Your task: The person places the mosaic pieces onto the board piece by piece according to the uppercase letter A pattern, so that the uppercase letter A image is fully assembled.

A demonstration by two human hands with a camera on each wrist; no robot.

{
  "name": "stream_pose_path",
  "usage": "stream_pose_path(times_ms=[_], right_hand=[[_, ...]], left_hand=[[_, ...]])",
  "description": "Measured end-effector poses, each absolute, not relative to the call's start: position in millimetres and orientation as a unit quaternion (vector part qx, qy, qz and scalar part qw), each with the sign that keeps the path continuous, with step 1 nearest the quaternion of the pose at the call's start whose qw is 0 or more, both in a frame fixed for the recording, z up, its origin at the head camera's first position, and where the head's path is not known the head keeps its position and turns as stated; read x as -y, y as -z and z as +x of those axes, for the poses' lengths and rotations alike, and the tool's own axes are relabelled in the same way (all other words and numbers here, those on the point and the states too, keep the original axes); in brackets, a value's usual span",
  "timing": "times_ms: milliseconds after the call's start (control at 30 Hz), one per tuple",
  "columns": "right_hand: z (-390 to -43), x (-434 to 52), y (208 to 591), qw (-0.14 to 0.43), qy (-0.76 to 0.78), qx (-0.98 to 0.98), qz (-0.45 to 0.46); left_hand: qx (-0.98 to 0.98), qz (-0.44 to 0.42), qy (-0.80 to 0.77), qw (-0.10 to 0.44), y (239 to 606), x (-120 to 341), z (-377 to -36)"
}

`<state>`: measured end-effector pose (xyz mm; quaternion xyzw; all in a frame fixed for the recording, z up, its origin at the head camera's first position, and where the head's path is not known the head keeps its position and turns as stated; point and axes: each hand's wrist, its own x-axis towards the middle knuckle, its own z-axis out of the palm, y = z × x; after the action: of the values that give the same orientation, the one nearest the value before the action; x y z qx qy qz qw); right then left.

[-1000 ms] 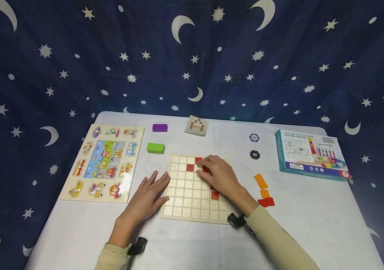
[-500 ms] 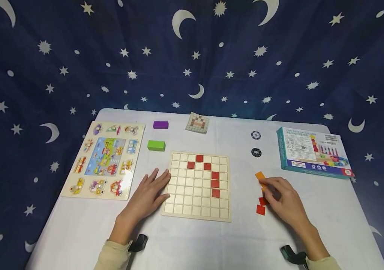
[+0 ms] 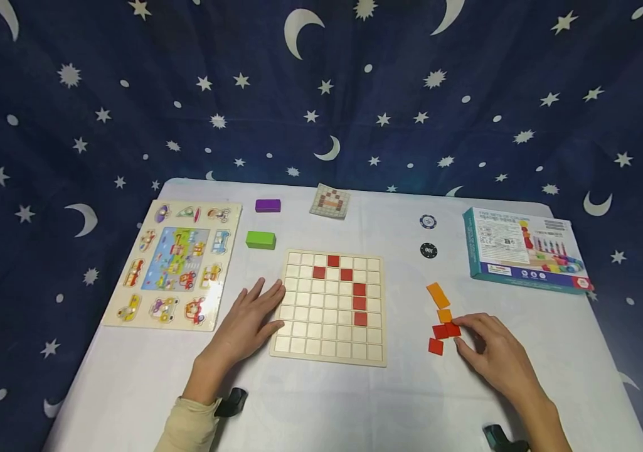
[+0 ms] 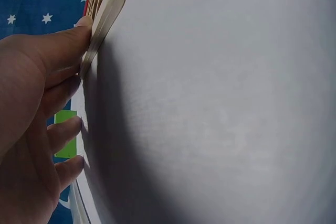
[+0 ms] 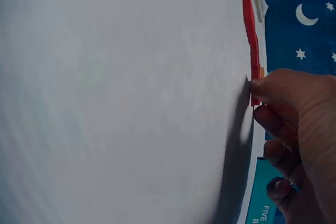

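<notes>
A wooden grid board [image 3: 321,342] lies mid-table with several red square tiles set in its cells. My left hand [image 3: 248,329] rests at the board's left edge, fingers spread; in the left wrist view its thumb [image 4: 79,38] touches the board's side. To the right of the board, loose red tiles lie in a small cluster with orange ones [image 3: 444,316]. My right hand [image 3: 496,351] pinches the rightmost red tile [image 3: 453,329] by its edge, between thumb and index finger. Another red tile [image 3: 436,346] lies just below the cluster.
A small pattern card [image 3: 330,201] lies behind the board. Green [image 3: 261,240] and purple [image 3: 268,205] blocks stand left of it. A picture puzzle [image 3: 174,263] lies at left. Two chips [image 3: 428,250] and a boxed toy set [image 3: 527,251] are at right.
My right hand has gone from the board to the loose tiles at right, then slightly down from the orange tiles to a red one. My left hand stays at the board's edge.
</notes>
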<state>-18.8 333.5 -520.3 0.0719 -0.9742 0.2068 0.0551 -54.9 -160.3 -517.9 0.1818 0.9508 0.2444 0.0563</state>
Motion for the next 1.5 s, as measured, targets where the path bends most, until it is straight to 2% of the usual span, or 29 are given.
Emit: stream_pose_path(times_ms=[433, 700, 1000, 1267, 1500], right_hand=[[-26, -327, 511, 0.043, -0.177, 0.977, 0.107], [-38, -310, 510, 0.137, -0.225, 0.954, 0.144], [-74, -221, 506, 0.134, -0.254, 0.933, 0.216], [-104, -126, 507, 0.056, -0.243, 0.933, 0.259], [-118, -81, 515, 0.036, -0.205, 0.939, 0.275]], left_hand=[[-0.950, 0.183, -0.246, 0.060, 520, 163, -56], [-0.950, 0.184, -0.245, 0.055, 518, 163, -55], [-0.950, 0.184, -0.246, 0.060, 519, 163, -55], [-0.949, 0.177, -0.253, 0.060, 517, 164, -54], [-0.950, 0.174, -0.254, 0.060, 517, 161, -53]])
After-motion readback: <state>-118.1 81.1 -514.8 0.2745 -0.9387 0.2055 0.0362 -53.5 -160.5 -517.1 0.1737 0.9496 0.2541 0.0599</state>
